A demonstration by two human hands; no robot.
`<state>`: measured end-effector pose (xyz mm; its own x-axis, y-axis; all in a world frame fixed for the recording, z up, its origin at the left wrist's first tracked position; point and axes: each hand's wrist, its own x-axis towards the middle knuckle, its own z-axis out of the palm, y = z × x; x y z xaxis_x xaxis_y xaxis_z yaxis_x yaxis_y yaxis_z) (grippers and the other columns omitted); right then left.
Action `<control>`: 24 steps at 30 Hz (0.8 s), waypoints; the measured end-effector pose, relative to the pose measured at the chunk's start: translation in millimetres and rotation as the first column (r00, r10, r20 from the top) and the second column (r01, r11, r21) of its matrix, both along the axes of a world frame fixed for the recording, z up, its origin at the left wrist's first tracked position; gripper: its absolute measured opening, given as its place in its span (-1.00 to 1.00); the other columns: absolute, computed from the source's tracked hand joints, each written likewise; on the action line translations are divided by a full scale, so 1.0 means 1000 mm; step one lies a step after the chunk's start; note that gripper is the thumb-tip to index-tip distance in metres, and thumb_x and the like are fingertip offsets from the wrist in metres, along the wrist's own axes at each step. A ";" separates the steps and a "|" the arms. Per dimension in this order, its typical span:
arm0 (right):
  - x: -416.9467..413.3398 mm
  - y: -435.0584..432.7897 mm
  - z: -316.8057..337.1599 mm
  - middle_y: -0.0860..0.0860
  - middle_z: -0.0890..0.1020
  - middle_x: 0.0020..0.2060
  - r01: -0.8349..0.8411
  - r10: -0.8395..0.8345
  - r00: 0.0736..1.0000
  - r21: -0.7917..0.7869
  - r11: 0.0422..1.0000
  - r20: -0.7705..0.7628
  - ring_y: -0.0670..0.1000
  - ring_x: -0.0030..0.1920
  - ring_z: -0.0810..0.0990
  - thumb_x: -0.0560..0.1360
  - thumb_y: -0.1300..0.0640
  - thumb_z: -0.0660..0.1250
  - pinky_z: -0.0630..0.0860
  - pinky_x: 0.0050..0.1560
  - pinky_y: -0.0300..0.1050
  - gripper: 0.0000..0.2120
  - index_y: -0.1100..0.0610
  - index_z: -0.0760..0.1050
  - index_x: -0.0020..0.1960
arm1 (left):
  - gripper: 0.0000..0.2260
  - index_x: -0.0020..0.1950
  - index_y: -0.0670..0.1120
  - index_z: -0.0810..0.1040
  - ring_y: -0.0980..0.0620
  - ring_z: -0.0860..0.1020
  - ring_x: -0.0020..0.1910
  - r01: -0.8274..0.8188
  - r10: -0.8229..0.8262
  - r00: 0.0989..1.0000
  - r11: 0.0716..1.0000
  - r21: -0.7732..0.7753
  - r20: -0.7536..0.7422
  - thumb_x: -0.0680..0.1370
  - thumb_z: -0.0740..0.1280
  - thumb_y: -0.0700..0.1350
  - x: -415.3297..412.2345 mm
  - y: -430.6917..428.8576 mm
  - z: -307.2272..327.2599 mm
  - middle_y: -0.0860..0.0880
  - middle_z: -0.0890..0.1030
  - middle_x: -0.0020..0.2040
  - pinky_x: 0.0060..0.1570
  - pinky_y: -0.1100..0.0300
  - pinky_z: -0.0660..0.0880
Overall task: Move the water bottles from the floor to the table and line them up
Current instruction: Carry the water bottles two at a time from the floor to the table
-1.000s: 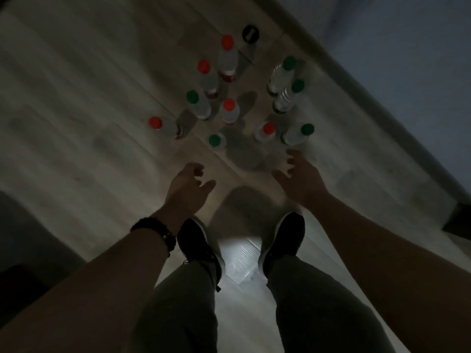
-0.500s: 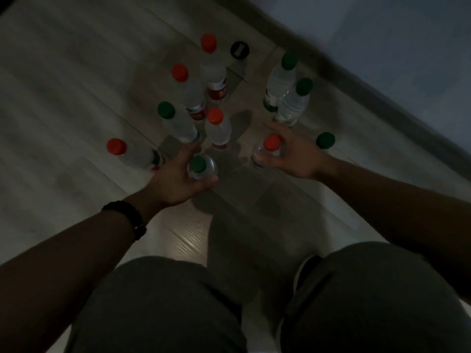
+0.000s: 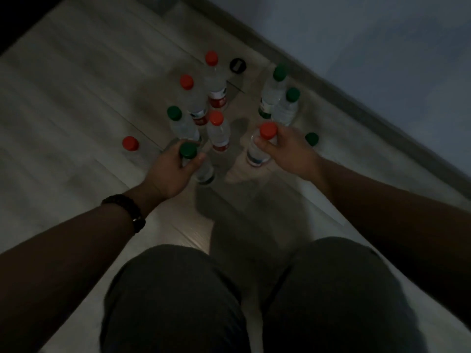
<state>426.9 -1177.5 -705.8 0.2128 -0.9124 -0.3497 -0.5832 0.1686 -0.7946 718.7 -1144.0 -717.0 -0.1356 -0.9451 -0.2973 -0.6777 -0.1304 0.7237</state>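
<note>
Several clear water bottles with red or green caps stand on the dim wooden floor (image 3: 76,103). My left hand (image 3: 170,171) grips the neck of a green-capped bottle (image 3: 188,150), whose body shows below my fingers. My right hand (image 3: 288,151) grips a red-capped bottle (image 3: 267,130) near its top. Just beyond my hands stand a red-capped bottle (image 3: 218,131) and a green-capped bottle (image 3: 181,123). Two green-capped bottles (image 3: 277,95) stand close to the wall.
A dark skirting board and pale wall (image 3: 382,59) run diagonally on the right. A small black round object (image 3: 237,65) lies beyond the bottles. A red cap (image 3: 130,143) shows at left, a green cap (image 3: 311,138) at right. My knees (image 3: 229,301) fill the lower view.
I have crouched lower toward the bottles. My hands went from reaching open to closing round the necks of the green-capped and red-capped bottles, which now look raised a little.
</note>
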 end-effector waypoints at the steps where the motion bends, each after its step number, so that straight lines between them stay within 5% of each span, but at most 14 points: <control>1: 0.001 0.002 0.017 -0.22 0.61 0.11 0.014 -0.013 1.000 -0.013 1.000 0.018 -0.34 0.09 0.58 0.63 -0.07 0.37 0.44 0.10 -0.38 -0.73 -0.06 0.51 0.30 | -0.61 0.36 -0.02 0.50 0.05 0.54 0.17 -0.021 0.021 1.000 1.000 -0.004 0.002 0.64 0.29 0.18 0.000 0.004 0.015 0.03 0.60 0.19 0.16 0.15 0.44; 4: 0.002 0.013 0.111 -0.07 0.66 0.11 0.061 -0.060 0.996 -0.017 0.998 0.065 -0.20 0.11 0.62 0.63 0.00 0.40 0.54 0.20 -0.23 -0.75 0.02 0.56 0.27 | -0.73 0.26 0.02 0.54 0.40 0.56 0.03 -0.101 0.099 0.994 0.995 -0.027 -0.055 0.63 0.34 0.13 0.001 0.020 0.105 0.24 0.60 0.04 0.04 0.49 0.40; 6: 0.004 0.020 0.191 -0.13 0.64 0.10 0.046 -0.045 0.997 -0.016 0.999 0.064 -0.37 0.06 0.58 0.62 -0.03 0.40 0.48 0.16 -0.43 -0.68 0.01 0.54 0.35 | -0.81 0.20 0.09 0.55 0.49 0.55 0.01 -0.148 0.144 0.985 0.988 -0.035 -0.093 0.63 0.37 0.11 0.003 0.027 0.178 0.31 0.59 -0.01 -0.02 0.58 0.40; 8: 0.005 0.025 0.271 -0.18 0.60 0.06 0.034 -0.033 0.998 -0.028 0.999 0.047 -0.53 -0.03 0.51 0.62 -0.06 0.39 0.38 -0.01 -0.62 -0.64 -0.01 0.54 0.38 | -0.80 0.19 0.14 0.55 0.37 0.59 0.06 -0.179 0.178 0.975 0.984 0.006 -0.131 0.61 0.38 0.15 0.005 0.032 0.255 0.28 0.62 0.03 0.09 0.41 0.50; 12: 0.005 0.036 0.438 -0.17 0.63 0.07 0.032 -0.030 0.998 -0.042 0.999 0.064 -0.22 0.07 0.60 0.59 -0.11 0.41 0.47 0.13 -0.36 -0.64 -0.06 0.56 0.36 | -0.77 0.18 0.05 0.59 0.27 0.64 0.09 -0.193 0.186 0.965 0.981 -0.026 -0.183 0.61 0.40 0.14 0.003 0.036 0.417 0.15 0.67 0.06 0.19 0.14 0.60; 14: 0.005 0.043 0.520 -0.17 0.65 0.07 -0.006 0.009 0.999 -0.081 0.997 0.037 -0.26 0.04 0.60 0.58 -0.14 0.41 0.46 0.09 -0.43 -0.65 -0.08 0.57 0.32 | -0.68 0.19 0.01 0.59 0.06 0.68 0.08 -0.192 0.177 0.966 0.979 -0.062 -0.189 0.58 0.37 0.19 0.000 0.038 0.502 0.06 0.68 0.06 0.11 0.05 0.64; 19: -0.003 0.058 0.687 -0.12 0.71 0.11 -0.010 0.028 0.995 -0.185 0.983 0.093 -0.19 0.11 0.65 0.58 -0.06 0.43 0.53 0.18 -0.28 -0.71 -0.03 0.63 0.27 | -0.62 0.14 0.09 0.62 0.18 0.67 0.05 -0.169 0.128 0.970 0.966 -0.197 -0.205 0.52 0.30 0.32 -0.008 0.036 0.679 0.18 0.68 0.01 0.10 0.12 0.62; 24: -0.010 0.059 0.790 -0.24 0.72 0.07 0.112 -0.032 0.951 -0.246 0.963 0.308 -0.30 0.10 0.65 0.57 0.00 0.46 0.52 0.00 -0.46 -0.76 -0.06 0.66 0.23 | -0.77 0.04 0.17 0.61 0.23 0.64 -0.02 -0.085 0.011 0.982 0.915 -0.395 -0.186 0.59 0.27 0.25 -0.028 0.028 0.796 0.22 0.67 -0.05 -0.01 0.10 0.59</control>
<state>416.6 -1118.4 84.1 0.2012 -0.9790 -0.0313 -0.3063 -0.0325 -0.9514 690.5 -1116.5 79.4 -0.1018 -0.9861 0.1315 -0.5345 0.1657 0.8288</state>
